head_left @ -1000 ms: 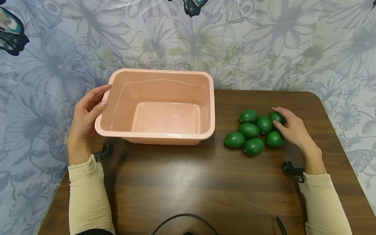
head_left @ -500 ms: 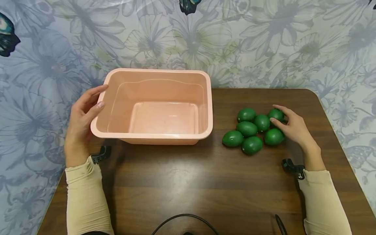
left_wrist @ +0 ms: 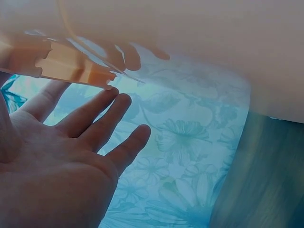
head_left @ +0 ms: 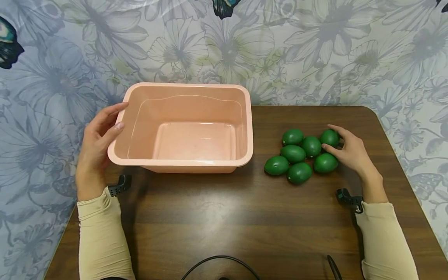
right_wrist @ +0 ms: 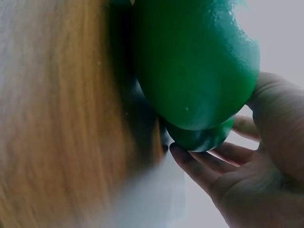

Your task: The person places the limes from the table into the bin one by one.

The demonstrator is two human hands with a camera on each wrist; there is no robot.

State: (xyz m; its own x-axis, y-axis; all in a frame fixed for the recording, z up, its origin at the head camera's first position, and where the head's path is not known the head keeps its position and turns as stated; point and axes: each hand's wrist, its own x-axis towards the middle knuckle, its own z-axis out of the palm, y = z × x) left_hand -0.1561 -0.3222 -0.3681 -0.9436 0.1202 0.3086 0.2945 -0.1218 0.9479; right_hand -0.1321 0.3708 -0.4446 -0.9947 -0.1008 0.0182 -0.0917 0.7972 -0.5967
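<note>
Limes (head_left: 293,154), seven of them, sit in a loose cluster on the right part of the tabletop (head_left: 217,210), to the right of the peach plastic basin (head_left: 180,162). Your hands are well apart: your right hand (head_left: 350,153) has thumb and fingers curled about the rear-right lime (head_left: 329,137), while your left hand (head_left: 96,144) touches the basin's left rim with its fingers spread and fairly straight. You can expect each lime to be light and firm, with little give, since the skin looks smooth and shiny; whether it is real or moulded, you cannot tell. That gloss probably makes it a bit slippery, and the egg-like form is likely to roll if you press off centre. Your best hold is across the rounded middle, thumb on the near side and fingers on the far side, rather than at the tapered ends. Mind the near-right lime (head_left: 326,163), which lies just beside your thumb and could get nudged. The basin looks stiff but light, so its wide rim should suit a thumb-over, fingers-under hold; neither thing looks fragile.
</note>
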